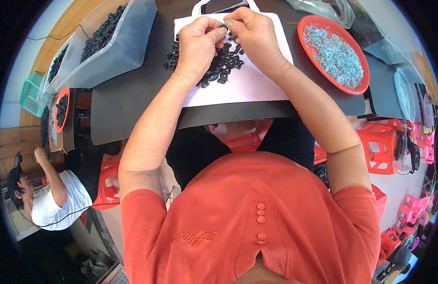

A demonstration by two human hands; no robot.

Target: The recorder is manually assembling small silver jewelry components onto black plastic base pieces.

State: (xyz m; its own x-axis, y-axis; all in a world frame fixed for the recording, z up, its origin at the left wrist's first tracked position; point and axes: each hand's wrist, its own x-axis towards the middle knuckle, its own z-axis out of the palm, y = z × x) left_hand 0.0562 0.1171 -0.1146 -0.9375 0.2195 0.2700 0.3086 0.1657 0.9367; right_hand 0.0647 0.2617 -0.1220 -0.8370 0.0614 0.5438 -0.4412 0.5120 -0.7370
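Observation:
My left hand is closed in a pinch on a small black plastic part, above a white tote bag lying flat on the table. Right beside it, my right hand pinches at the same spot, thumb and finger meeting the part; whatever else they grip is too small to make out. Beneath the hands, a loose pile of small black plastic parts spreads over the bag. To the right stands a red round tray heaped with tiny shiny silvery-blue pieces.
A translucent bin full of black parts stands at the left of the dark table. A clear plastic bag lies behind the red tray. At far left, a person in a white shirt sits near another tray. Red stools stand at right.

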